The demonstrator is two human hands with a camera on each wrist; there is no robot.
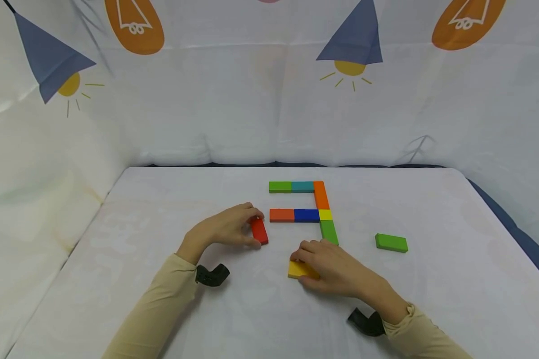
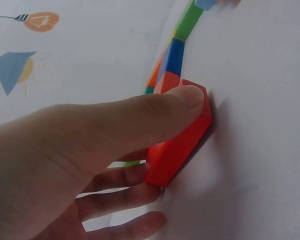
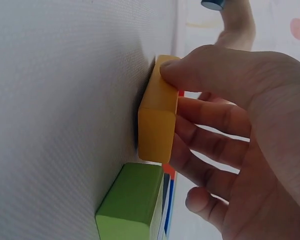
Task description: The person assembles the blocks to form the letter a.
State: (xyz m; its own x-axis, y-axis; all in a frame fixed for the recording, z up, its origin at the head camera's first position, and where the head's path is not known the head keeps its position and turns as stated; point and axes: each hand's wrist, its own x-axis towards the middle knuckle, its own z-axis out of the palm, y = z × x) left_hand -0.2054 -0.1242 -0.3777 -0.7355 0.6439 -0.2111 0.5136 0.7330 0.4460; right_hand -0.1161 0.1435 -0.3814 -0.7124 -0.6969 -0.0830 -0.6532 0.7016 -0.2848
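My left hand (image 1: 228, 227) pinches a red block (image 1: 259, 232) just left of the laid-out blocks; in the left wrist view the thumb lies along the red block (image 2: 177, 145). My right hand (image 1: 334, 269) holds a yellow block (image 1: 303, 269) below the lower green block (image 1: 329, 232). In the right wrist view, thumb and fingers grip the yellow block (image 3: 159, 110), with a green block (image 3: 132, 197) near its end. An orange-red block (image 1: 282, 216), a blue block (image 1: 306, 216) and a small yellow block (image 1: 325, 215) form a row.
Above that row, a green block (image 1: 280, 187) and a teal block (image 1: 303, 187) lead to an upright orange block (image 1: 321, 195). A separate green block (image 1: 391, 243) lies to the right on the white table (image 1: 161, 189). Patterned white cloth (image 1: 242, 109) hangs behind.
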